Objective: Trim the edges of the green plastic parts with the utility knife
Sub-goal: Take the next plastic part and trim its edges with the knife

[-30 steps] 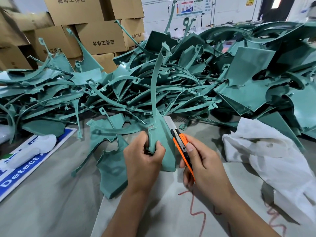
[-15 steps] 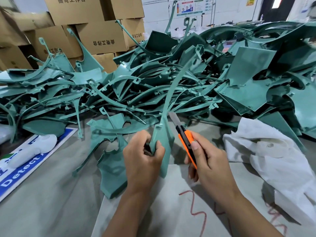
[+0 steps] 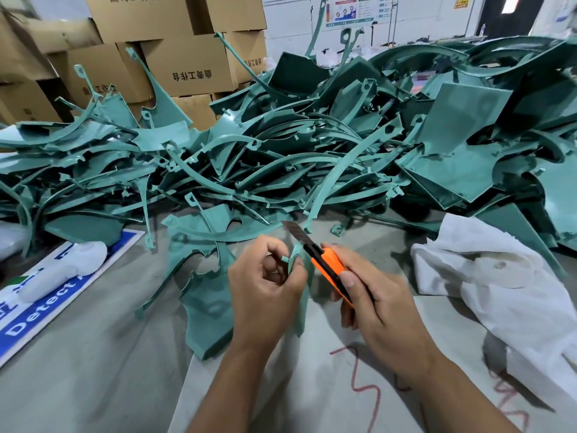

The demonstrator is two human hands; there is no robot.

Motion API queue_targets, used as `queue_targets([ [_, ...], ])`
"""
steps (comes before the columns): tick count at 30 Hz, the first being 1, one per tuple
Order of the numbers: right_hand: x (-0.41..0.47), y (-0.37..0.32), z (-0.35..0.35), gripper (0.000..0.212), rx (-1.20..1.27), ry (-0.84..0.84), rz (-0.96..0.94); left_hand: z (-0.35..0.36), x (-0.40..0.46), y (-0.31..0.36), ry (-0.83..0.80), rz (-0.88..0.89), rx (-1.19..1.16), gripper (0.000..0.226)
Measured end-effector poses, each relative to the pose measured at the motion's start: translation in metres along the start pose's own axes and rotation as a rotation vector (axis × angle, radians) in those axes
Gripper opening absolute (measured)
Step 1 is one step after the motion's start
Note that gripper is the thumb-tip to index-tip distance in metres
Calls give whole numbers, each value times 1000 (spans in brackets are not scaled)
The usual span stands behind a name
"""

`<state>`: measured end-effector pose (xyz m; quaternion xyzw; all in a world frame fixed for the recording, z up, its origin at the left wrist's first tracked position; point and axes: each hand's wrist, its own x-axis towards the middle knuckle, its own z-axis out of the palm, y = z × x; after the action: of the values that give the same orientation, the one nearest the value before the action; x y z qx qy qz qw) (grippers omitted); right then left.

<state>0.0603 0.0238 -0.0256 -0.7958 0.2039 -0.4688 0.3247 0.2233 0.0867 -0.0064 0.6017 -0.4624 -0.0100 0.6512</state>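
Gripping a curved green part [image 3: 324, 185] upright, left hand [image 3: 265, 295] curled round its lower end, right hand [image 3: 371, 304] clasping the knife [image 3: 321, 260], blade against the part's edge, green pile [image 3: 312, 135] close behind, bare surface [image 3: 93, 370] left of the part.

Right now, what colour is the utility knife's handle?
Bright orange with a black slider strip, seen in the head view: the utility knife sits in the right hand.

Boxes [image 3: 187, 70], white cloth [image 3: 499, 285], sign [image 3: 40, 310]

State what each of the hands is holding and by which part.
Left hand grips the green plastic part at its wide lower end; right hand grips the utility knife by its orange handle.
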Motion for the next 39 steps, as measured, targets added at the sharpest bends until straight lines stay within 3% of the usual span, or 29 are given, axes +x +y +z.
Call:
queue_targets([
  [4,1,2,-4,39,-44,60,8,-3,0,2,-29,-12,-83,21],
  [10,1,0,-2,40,-103,-5,-81,-4,1,2,-49,-27,-129,23],
  [16,3,2,-5,40,-190,105,-63,-1,2,-3,-51,-104,-215,22],
  [23,4,16,-17,35,-341,137,-34,-8,7,-6,190,-107,-234,32],
  [28,4,25,-29,31,-656,-46,193,-12,8,-5,335,-16,-188,39],
  [33,7,25,-29,33,-739,-64,210,-8,3,-3,278,221,61,25],
  [35,8,21,-27,31,-619,-22,195,-2,1,0,195,308,137,26],
  [39,6,1,-15,44,147,-111,224,15,-12,4,-32,418,224,21],
])
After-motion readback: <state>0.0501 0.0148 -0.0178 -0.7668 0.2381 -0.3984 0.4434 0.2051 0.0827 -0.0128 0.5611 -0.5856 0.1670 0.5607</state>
